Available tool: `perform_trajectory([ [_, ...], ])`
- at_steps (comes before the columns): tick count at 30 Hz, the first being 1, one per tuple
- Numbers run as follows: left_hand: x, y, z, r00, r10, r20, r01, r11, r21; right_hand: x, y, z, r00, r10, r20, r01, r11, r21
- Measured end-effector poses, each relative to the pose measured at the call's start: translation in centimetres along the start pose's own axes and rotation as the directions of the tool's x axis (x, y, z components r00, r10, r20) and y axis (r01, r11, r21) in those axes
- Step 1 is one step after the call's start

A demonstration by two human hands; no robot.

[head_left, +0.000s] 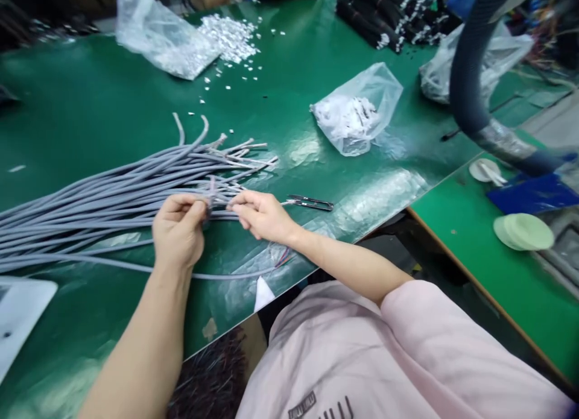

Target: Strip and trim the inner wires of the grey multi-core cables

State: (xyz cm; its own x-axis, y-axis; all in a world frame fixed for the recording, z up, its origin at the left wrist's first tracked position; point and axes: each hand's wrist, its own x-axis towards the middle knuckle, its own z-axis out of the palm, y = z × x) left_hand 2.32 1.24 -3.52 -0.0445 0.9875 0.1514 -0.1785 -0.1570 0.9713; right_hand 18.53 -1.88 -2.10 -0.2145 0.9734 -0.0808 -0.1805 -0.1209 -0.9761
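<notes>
A thick bundle of grey cables [113,184] lies across the left of the green table, with stripped, whitish ends pointing right. Over its near side my left hand [180,229] is closed in a pinch on a grey cable end, blurred at the fingertips. Just to the right, my right hand [265,215] has thumb and fingers pressed together by the pale strands; what sits between them is too small to make out. Thread snips [312,202] lie on the table beyond that hand. One separate cable [226,277] runs nearer to me, ending in coloured wires [283,258].
Small silvery pieces [230,39] spill from a plastic bag [158,36] at the back. Another bag [350,114] holds white pieces. Black cable bundles [389,12] lie farther back. A dark flexible hose [470,69] arches at right, near pale green discs [523,232].
</notes>
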Motion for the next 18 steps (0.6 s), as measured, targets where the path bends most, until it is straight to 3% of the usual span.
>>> perform_trajectory([
  [5, -0.1, 0.1, -0.8, 0.987, 0.001, 0.160, -0.005, 1.000, 0.021, 0.4, -0.3, 0.0, 0.996, 0.082, -0.047, -0.073, 0.981, 0.179],
  [9, -0.4, 0.4, -0.8, 0.968, -0.036, 0.249, -0.025, 0.971, 0.238, 0.6, 0.1, -0.4, 0.999, 0.039, -0.025, -0.035, 0.989, 0.142],
  [13, -1.4, 0.8, 0.4, 0.963, 0.016, 0.269, -0.152, 0.856, 0.493, 0.4, 0.6, -1.0, 0.998, -0.063, -0.005, 0.061, 0.987, -0.147],
  [16, -1.9, 0.9, 0.9, 0.961, -0.038, 0.273, -0.107, 0.862, 0.496, 0.1, 0.7, -1.2, 0.978, -0.207, -0.002, 0.176, 0.838, -0.516],
  [18, -1.9, 0.7, 0.9, 0.957, -0.086, 0.276, -0.051, 0.889, 0.454, 0.0, 0.6, -1.1, 0.963, -0.269, 0.023, 0.218, 0.726, -0.652],
])
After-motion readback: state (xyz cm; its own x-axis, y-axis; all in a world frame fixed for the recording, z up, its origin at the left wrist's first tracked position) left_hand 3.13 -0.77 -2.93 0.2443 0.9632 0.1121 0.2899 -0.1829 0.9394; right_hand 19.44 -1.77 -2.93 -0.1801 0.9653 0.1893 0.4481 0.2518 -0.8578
